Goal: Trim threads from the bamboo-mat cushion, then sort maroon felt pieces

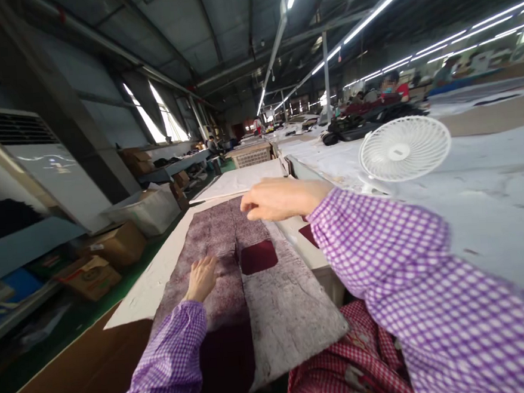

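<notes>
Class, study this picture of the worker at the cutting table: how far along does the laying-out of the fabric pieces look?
Done: grey-maroon fabric panels lie spread on the table. In hand: the left hand presses flat on one panel; the right hand reaches over the far end, fingers curled. Left: the maroon patch and panel edges look uneven, so aligning seems unfinished.

Free room and obstacles at the cutting table. The mottled purple fabric panel (pixel 231 264) lies flat, with open air above it; the left hand (pixel 201 278) rests on its near middle, and the right hand (pixel 280 199) hovers over its far end. Right of the panel, a white desk fan (pixel 404 149) stands upright on the pale table (pixel 491 204), blocking reach there. Left, cardboard boxes (pixel 109 255) crowd the floor beyond the table edge.
</notes>
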Action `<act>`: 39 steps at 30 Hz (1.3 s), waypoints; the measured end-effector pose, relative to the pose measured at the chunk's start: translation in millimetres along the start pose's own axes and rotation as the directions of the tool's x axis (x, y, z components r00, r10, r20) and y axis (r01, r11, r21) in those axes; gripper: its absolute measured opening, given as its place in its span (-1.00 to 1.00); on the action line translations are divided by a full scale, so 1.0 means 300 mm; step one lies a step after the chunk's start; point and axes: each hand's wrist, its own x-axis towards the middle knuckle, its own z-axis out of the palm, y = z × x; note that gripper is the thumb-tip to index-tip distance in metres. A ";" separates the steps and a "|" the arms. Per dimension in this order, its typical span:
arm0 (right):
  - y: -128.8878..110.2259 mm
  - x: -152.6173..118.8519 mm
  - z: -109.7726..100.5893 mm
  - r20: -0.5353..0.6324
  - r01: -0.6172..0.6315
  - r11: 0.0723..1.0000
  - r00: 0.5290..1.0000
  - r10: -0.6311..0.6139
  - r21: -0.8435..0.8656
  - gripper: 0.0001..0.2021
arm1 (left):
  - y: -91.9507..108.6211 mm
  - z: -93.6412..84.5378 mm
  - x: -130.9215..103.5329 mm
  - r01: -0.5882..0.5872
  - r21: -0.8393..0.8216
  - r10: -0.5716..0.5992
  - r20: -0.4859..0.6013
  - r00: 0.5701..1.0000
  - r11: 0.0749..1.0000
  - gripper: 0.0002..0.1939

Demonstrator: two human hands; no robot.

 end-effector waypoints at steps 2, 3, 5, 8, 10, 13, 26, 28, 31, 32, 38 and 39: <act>0.029 -0.023 0.130 0.094 0.029 0.999 0.995 -0.027 -0.020 -0.77 | 0.000 0.018 -0.028 -0.017 -0.016 0.016 -0.018 1.000 1.000 -0.62; 0.049 -0.046 0.197 0.109 0.018 0.999 0.994 -0.021 0.028 -0.75 | -0.002 0.028 -0.041 -0.019 -0.027 0.018 -0.021 1.000 0.999 -0.61; 0.094 -0.106 0.330 0.148 -0.049 0.981 0.989 0.021 0.185 -0.72 | -0.009 0.042 -0.066 -0.013 -0.052 0.012 -0.026 1.000 0.999 -0.58; 0.154 -0.195 0.506 0.188 -0.181 0.942 0.973 0.131 0.281 -0.72 | -0.020 0.046 -0.097 -0.006 -0.079 0.003 -0.033 0.999 0.997 -0.54; 0.176 -0.240 0.591 0.209 -0.240 0.909 0.962 0.176 0.340 -0.71 | -0.023 0.041 -0.114 0.007 -0.109 -0.012 -0.048 0.999 0.994 -0.53; 0.182 -0.274 0.663 0.239 -0.304 0.859 0.946 0.220 0.413 -0.70 | -0.020 0.041 -0.133 0.057 -0.175 -0.072 -0.081 0.994 0.983 -0.48; 0.181 -0.287 0.722 0.216 -0.307 0.828 0.949 0.230 0.469 -0.68 | -0.004 0.111 -0.148 0.115 -0.285 -0.148 -0.097 0.984 0.952 -0.33; 0.181 -0.289 0.726 0.217 -0.307 0.824 0.949 0.229 0.476 -0.69 | -0.003 0.106 -0.135 0.136 -0.247 -0.160 -0.080 0.984 0.959 -0.37; 0.178 -0.294 0.728 0.213 -0.306 0.813 0.950 0.227 0.496 -0.69 | -0.003 0.089 -0.095 0.152 -0.187 -0.167 -0.068 0.984 0.971 -0.47; 0.178 -0.295 0.727 0.215 -0.307 0.807 0.950 0.227 0.504 -0.68 | -0.004 0.082 -0.076 0.152 -0.165 -0.164 -0.060 0.985 0.974 -0.50; 0.178 -0.298 0.727 0.227 -0.326 0.801 0.943 0.241 0.503 -0.67 | -0.009 0.058 0.027 0.132 -0.085 -0.129 0.037 0.991 0.988 -0.60; 0.179 -0.299 0.729 0.225 -0.325 0.802 0.944 0.242 0.501 -0.68 | -0.009 0.057 0.034 0.132 -0.075 -0.129 0.044 0.991 0.988 -0.61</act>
